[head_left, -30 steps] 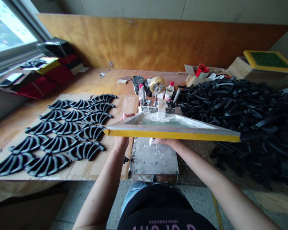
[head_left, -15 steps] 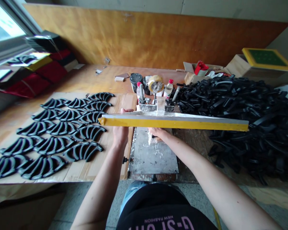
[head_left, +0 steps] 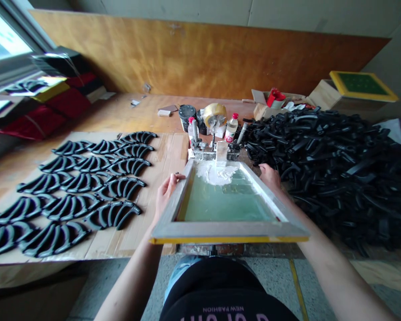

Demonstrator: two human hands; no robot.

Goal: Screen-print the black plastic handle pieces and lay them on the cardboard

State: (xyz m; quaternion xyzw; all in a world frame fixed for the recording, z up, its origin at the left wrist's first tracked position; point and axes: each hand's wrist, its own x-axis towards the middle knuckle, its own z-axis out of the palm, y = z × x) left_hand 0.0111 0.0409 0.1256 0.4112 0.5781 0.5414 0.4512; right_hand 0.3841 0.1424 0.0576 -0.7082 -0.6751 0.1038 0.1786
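Note:
A screen printing frame [head_left: 227,229] with a grey rim and yellow front edge is tilted over the work station, hinged at the back. White ink [head_left: 217,174] lies at the far end of its greenish mesh [head_left: 225,205]. My left hand [head_left: 166,192] is beside the frame's left rim, its fingers closed, with a small dark bit showing at the fingertips; I cannot tell what it is. My right hand [head_left: 270,177] is beyond the right rim, near the pile of black curved plastic pieces [head_left: 334,165]. Its fingers are curled, and what they hold, if anything, is hidden.
Rows of black curved pieces [head_left: 73,207] lie on cardboard [head_left: 167,154] at left. Behind the clamp [head_left: 221,154] stand a red-capped bottle [head_left: 231,128], a dark tub [head_left: 187,117] and a tape roll [head_left: 215,113]. A yellow-edged screen [head_left: 364,85] rests on a box at back right.
The frame's front edge has dropped, so its mesh now shows. My right hand has moved from the metal plate out to the right. My left hand has come slightly lower, beside the frame.

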